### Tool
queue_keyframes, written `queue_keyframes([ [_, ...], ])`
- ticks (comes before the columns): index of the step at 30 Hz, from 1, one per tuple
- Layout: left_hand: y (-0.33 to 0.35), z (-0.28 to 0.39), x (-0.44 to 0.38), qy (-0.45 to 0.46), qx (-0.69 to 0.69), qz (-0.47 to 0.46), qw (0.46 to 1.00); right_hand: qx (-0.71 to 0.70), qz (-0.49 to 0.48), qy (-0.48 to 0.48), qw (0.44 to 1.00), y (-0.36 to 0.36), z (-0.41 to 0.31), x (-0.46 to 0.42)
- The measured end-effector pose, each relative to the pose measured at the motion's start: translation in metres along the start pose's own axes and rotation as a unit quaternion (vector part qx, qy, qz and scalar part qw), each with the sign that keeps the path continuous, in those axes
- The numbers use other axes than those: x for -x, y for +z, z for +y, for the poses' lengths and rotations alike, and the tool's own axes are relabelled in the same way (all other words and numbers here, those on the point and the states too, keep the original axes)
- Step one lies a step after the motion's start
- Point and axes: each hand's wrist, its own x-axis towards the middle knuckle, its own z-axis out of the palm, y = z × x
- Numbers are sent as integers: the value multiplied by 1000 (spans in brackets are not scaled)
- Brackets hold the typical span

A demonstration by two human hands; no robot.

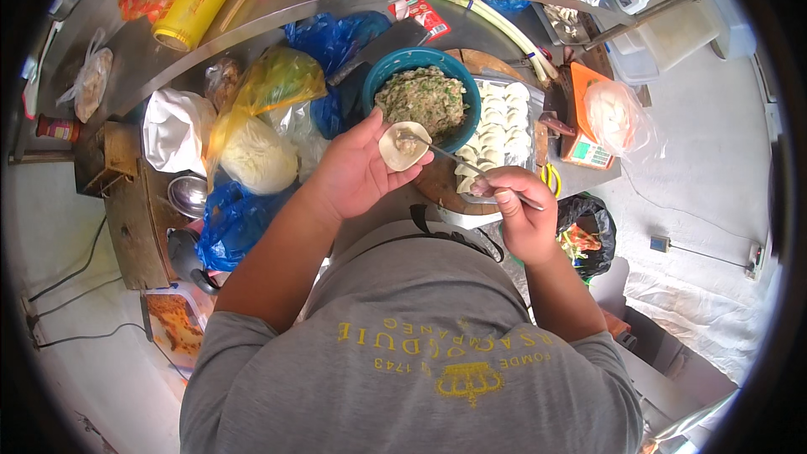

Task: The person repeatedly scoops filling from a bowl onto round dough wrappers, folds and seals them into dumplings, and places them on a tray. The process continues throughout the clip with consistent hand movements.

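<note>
A round dumpling wrapper (394, 154) lies across the fingers of my left hand (356, 170), with a little filling on its middle. My right hand (526, 211) grips the handle of a metal spoon (451, 156), whose tip touches the filling on the wrapper. Just beyond my left hand stands a teal bowl (473, 85) of minced filling flecked with green (422, 98). To its right, folded dumplings (495, 132) sit in rows on a clear plastic tray, which rests on a round wooden board (435, 183).
Left of the bowl are a yellow plastic bag (277, 79), a bagged pale dough-like mass (258, 154) and blue bags (243, 221). At right stand an orange scale (583, 101) and a black-lined bin (583, 233). Green onions (504, 28) lie behind, below a metal shelf edge (252, 22).
</note>
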Motion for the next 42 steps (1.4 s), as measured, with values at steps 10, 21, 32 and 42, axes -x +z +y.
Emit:
queue_keyframes([
  [10, -3, 5, 9, -42, -76, -5, 996, -151, 88, 78, 981, -6, -6, -7],
  [21, 1, 9, 17, -62, -119, -7, 991, -92, 18, 28, 995, -14, -6, -4],
  [32, 2, 9, 22, -58, -95, -11, 994, -210, 22, 59, 976, -14, -1, 0],
  [42, 7, 8, 29, -42, -129, -23, 990, -239, 88, 141, 957, -11, 8, 5],
])
